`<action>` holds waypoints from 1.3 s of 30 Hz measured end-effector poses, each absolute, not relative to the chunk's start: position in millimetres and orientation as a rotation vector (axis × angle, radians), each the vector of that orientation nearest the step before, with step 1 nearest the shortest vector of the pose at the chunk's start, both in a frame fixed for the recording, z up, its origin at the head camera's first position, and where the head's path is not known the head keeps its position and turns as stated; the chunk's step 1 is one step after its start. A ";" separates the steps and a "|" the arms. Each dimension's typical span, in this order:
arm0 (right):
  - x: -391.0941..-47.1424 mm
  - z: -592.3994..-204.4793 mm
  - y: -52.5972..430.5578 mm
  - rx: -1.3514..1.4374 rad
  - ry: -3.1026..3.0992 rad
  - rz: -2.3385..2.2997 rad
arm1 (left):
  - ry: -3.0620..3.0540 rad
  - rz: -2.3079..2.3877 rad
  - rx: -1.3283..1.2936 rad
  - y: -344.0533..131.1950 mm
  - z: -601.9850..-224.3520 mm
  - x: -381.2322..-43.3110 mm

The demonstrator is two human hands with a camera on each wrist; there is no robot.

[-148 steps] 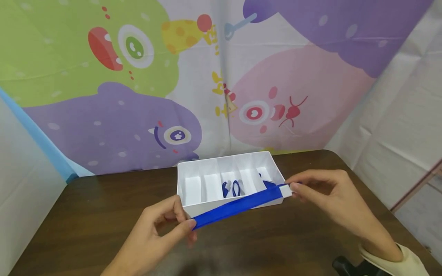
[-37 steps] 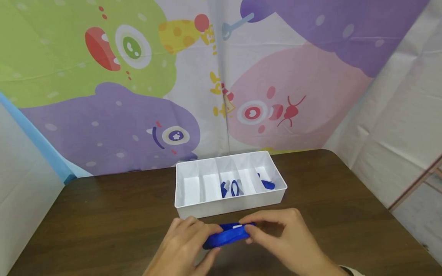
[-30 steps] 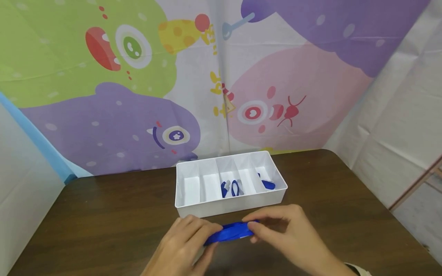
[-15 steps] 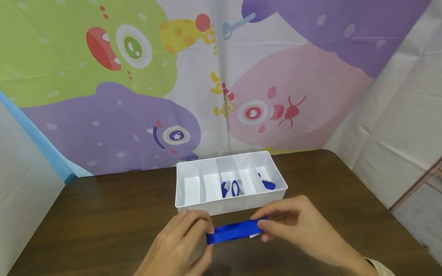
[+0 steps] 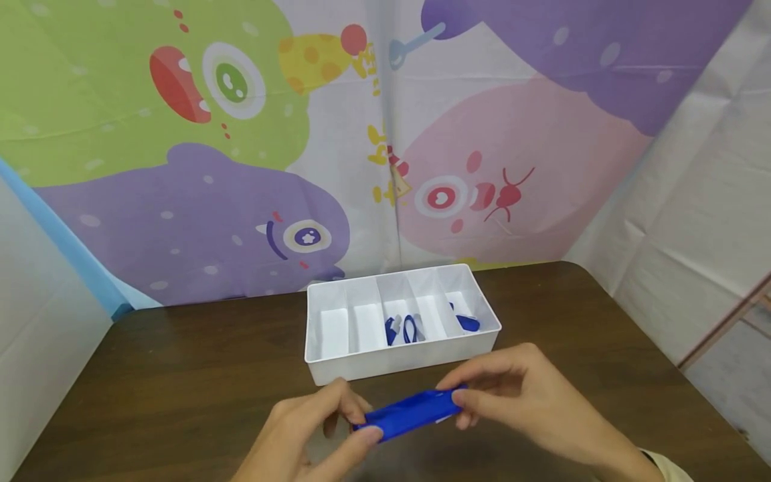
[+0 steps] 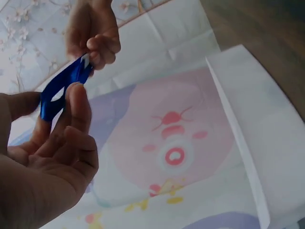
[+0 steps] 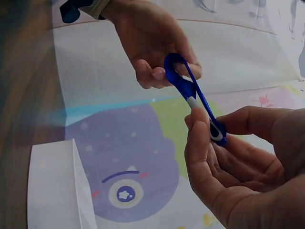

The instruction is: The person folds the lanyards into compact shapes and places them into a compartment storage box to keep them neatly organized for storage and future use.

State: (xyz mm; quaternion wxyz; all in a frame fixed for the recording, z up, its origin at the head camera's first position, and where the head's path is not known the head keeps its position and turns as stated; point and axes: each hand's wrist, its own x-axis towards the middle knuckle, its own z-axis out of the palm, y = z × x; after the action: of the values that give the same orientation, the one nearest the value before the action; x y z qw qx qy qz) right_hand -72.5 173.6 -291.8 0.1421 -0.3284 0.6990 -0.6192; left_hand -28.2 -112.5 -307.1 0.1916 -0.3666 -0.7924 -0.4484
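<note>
Both hands hold a folded blue ribbon-like strap [image 5: 415, 414] in front of the tray. At its left end, my left hand [image 5: 307, 432] pinches the fold, with the thumb on the near face. My right hand [image 5: 533, 405] grips the other end between thumb and fingers. A small white piece shows at the lower edge near the right fingers. The right wrist view has the strap [image 7: 183, 86] as a narrow loop, with a pale part near the right fingertips. In the left wrist view the strap [image 6: 46, 102] curves between the left thumb and fingers.
Behind the hands stands a white divided tray [image 5: 397, 365]. Its middle compartment holds small blue loops [image 5: 410, 329] with pale ends; a blue piece [image 5: 466, 322] lies in the rightmost one. The brown table [image 5: 199, 375] meets a cartoon-printed cloth [image 5: 337, 167].
The strap was stretched out nearly straight between the hands; now it is folded to a short length, lower and nearer. Lately the left thumb has come onto its near face.
</note>
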 end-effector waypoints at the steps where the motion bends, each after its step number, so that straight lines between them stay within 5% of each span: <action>1: -72.2 -291.9 173.3 -0.958 2.003 -1.784 | -2.208 -1.284 -1.024 -111.6 -307.5 -28.1; 16: -72.0 -294.1 171.1 -1.033 2.000 -1.804 | -2.223 -1.486 -1.066 -110.5 -308.5 -26.7; 39: -73.0 -297.6 168.4 -1.092 2.036 -1.708 | -2.258 -1.577 -1.634 -128.9 -297.1 -32.6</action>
State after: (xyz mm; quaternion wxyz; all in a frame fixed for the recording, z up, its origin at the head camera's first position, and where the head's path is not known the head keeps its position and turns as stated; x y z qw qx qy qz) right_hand -73.0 168.4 -297.6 0.1338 -0.3765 0.7022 -0.5892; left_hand -32.6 -128.9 -297.1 -0.0304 -0.5100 -0.7048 -0.4922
